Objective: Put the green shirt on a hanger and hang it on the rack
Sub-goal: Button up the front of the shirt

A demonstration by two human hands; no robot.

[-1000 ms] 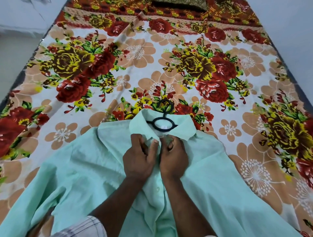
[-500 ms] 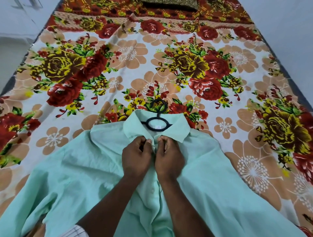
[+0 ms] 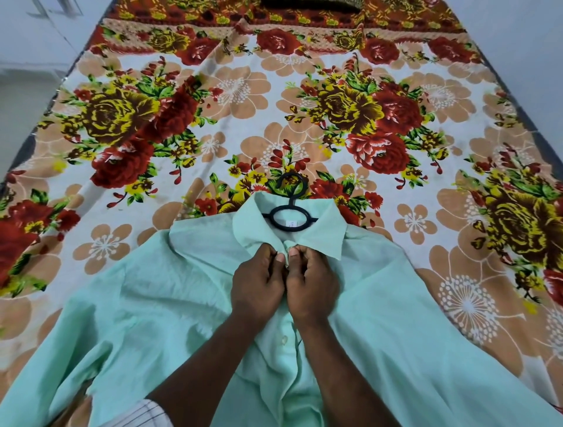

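Observation:
The pale green shirt (image 3: 380,320) lies face up on the bed, collar away from me. A black plastic hanger (image 3: 290,210) sits inside it; only its hook and ring show at the open collar, the arms are hidden under the cloth. My left hand (image 3: 259,280) and my right hand (image 3: 313,283) are side by side just below the collar, each pinching one edge of the shirt's front placket at the top button. A white button (image 3: 284,339) shows lower on the placket between my forearms.
The shirt rests on a bed with a floral sheet (image 3: 213,106) of red, yellow and tan flowers. A dark pillow edge (image 3: 310,3) is at the far end. White floor and wall lie on both sides of the bed. No rack is in view.
Both hands have stayed together at the top of the placket, fingers working slightly at the collar opening. The shirt and hanger have kept their place on the bed.

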